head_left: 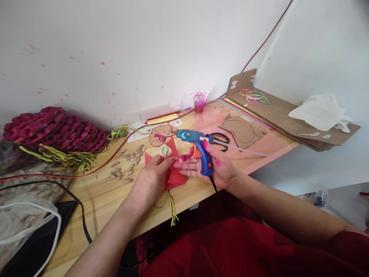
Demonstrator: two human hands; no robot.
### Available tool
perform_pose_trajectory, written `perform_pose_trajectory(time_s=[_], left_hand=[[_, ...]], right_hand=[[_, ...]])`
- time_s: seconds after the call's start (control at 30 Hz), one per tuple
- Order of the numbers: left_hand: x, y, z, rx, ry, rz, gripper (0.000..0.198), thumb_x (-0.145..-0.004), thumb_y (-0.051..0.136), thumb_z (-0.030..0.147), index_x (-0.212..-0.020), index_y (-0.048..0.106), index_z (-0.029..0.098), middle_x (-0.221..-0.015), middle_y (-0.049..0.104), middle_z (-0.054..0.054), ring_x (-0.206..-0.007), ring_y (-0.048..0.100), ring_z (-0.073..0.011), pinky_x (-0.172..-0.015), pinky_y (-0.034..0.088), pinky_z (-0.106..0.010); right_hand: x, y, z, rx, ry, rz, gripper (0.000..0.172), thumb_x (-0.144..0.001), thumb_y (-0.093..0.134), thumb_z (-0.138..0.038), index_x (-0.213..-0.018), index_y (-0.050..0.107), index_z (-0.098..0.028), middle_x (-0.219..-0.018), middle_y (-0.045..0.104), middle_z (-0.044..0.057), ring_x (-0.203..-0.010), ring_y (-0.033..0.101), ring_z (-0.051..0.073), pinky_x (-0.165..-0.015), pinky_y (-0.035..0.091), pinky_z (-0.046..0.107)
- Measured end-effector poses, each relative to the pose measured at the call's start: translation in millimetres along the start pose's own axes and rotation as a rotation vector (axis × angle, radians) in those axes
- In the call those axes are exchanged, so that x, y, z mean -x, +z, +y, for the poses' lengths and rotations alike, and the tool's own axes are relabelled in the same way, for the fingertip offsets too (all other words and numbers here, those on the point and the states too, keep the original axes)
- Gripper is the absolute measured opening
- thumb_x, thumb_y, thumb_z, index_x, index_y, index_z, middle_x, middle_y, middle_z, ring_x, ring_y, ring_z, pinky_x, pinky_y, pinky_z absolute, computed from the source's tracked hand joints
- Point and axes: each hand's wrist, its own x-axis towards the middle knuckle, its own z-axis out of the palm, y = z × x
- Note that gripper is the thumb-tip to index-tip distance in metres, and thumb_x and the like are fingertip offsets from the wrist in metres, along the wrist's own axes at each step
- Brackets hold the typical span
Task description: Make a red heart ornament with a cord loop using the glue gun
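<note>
My right hand (215, 166) is wrapped round the handle of a blue glue gun (193, 139) whose nozzle points left, with a clear glue stick (242, 149) jutting from its back. Its pink-stained fingers stretch under a red paper piece (174, 174). My left hand (150, 183) pinches that red paper at its left side, fingers pressed on it. A small blue loop (165, 151) lies on the paper's upper part. Yellow-green threads (172, 207) hang from beneath the paper over the table edge.
Several peanut shells (127, 164) lie left of the paper. Black scissors (220, 138), a cardboard heart cut-out (240, 130), a pink cup (199, 102) and flat cardboard (276, 111) with rubber bands (255, 96) sit to the right. Magenta decorations (54, 129) and cables (75, 200) lie left.
</note>
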Motion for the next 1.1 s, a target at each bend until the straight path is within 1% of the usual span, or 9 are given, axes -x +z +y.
perform_pose_trajectory(time_s=[0.07, 0.13, 0.27, 0.37, 0.53, 0.63, 0.77, 0.93, 1.1], left_hand=[[1, 2.4, -1, 0.003, 0.006, 0.046, 0.026, -0.098, 0.047, 0.02, -0.108, 0.071, 0.017, -0.09, 0.062, -0.007, -0.076, 0.062, -0.0159, -0.067, 0.05, -0.026], [2, 5.6, -1, -0.003, 0.02, 0.082, 0.024, -0.099, 0.048, 0.021, -0.102, 0.072, 0.017, -0.091, 0.064, -0.007, -0.079, 0.063, -0.0163, -0.07, 0.05, -0.026], [7, 11.9, -1, -0.044, 0.039, 0.103, 0.024, -0.099, 0.048, 0.018, -0.1, 0.071, 0.017, -0.09, 0.066, -0.006, -0.08, 0.063, -0.0168, -0.072, 0.05, -0.027], [10, 14.4, -2, -0.06, 0.044, 0.104, 0.023, -0.099, 0.048, 0.019, -0.102, 0.071, 0.018, -0.091, 0.066, -0.007, -0.081, 0.063, -0.0179, -0.073, 0.051, -0.029], [11, 14.3, -3, -0.044, 0.042, 0.113, 0.024, -0.099, 0.046, 0.019, -0.102, 0.07, 0.018, -0.094, 0.067, -0.007, -0.085, 0.064, -0.0185, -0.075, 0.052, -0.029], [11, 13.8, -2, -0.046, 0.043, 0.123, 0.024, -0.099, 0.046, 0.019, -0.102, 0.07, 0.018, -0.093, 0.068, -0.007, -0.085, 0.064, -0.0186, -0.075, 0.052, -0.03], [11, 13.9, -1, -0.056, 0.048, 0.126, 0.024, -0.099, 0.046, 0.019, -0.102, 0.07, 0.018, -0.091, 0.068, -0.007, -0.084, 0.063, -0.019, -0.075, 0.052, -0.031], [10, 13.2, 0, -0.056, 0.065, 0.13, 0.024, -0.099, 0.045, 0.017, -0.102, 0.069, 0.017, -0.092, 0.068, -0.008, -0.085, 0.064, -0.0198, -0.076, 0.052, -0.032], [10, 11.8, 0, -0.067, 0.072, 0.121, 0.023, -0.097, 0.046, 0.014, -0.102, 0.069, 0.017, -0.09, 0.068, -0.007, -0.084, 0.064, -0.02, -0.075, 0.053, -0.032]], right_hand=[[4, -4, -3, 0.023, 0.021, 0.02, 0.054, -0.1, 0.029, -0.054, -0.103, 0.067, -0.015, -0.094, 0.075, 0.015, -0.091, 0.074, 0.026, -0.079, 0.06, 0.042], [7, -9, -11, 0.11, 0.015, 0.081, 0.051, -0.101, 0.03, -0.051, -0.098, 0.066, -0.014, -0.088, 0.075, 0.014, -0.081, 0.075, 0.023, -0.072, 0.06, 0.035], [14, -18, -31, 0.476, -0.076, 0.241, 0.034, -0.096, 0.051, -0.047, -0.093, 0.064, -0.016, -0.069, 0.072, 0.007, -0.051, 0.067, 0.016, -0.043, 0.048, 0.021], [18, -21, -43, 0.771, -0.08, 0.325, 0.03, -0.09, 0.061, -0.047, -0.089, 0.064, -0.017, -0.053, 0.062, 0.0, -0.04, 0.055, 0.012, -0.036, 0.041, 0.019], [17, -21, -43, 1.151, -0.072, 0.33, 0.032, -0.09, 0.058, -0.049, -0.083, 0.064, -0.018, -0.052, 0.053, -0.003, -0.042, 0.051, 0.011, -0.04, 0.043, 0.022], [14, -19, -40, 1.375, -0.143, 0.299, 0.033, -0.093, 0.052, -0.048, -0.084, 0.063, -0.019, -0.052, 0.054, -0.003, -0.043, 0.052, 0.013, -0.043, 0.041, 0.024], [10, -13, -42, 1.63, -0.264, 0.285, 0.03, -0.093, 0.05, -0.043, -0.08, 0.062, -0.019, -0.054, 0.055, -0.001, -0.054, 0.055, 0.016, -0.057, 0.041, 0.028], [9, -6, -45, 1.813, -0.35, 0.315, 0.032, -0.092, 0.051, -0.04, -0.068, 0.058, -0.02, -0.057, 0.057, 0.001, -0.071, 0.059, 0.02, -0.074, 0.04, 0.032], [7, -5, -44, 1.894, -0.384, 0.304, 0.035, -0.093, 0.049, -0.042, -0.064, 0.054, -0.021, -0.058, 0.058, 0.003, -0.08, 0.06, 0.023, -0.075, 0.04, 0.033]])
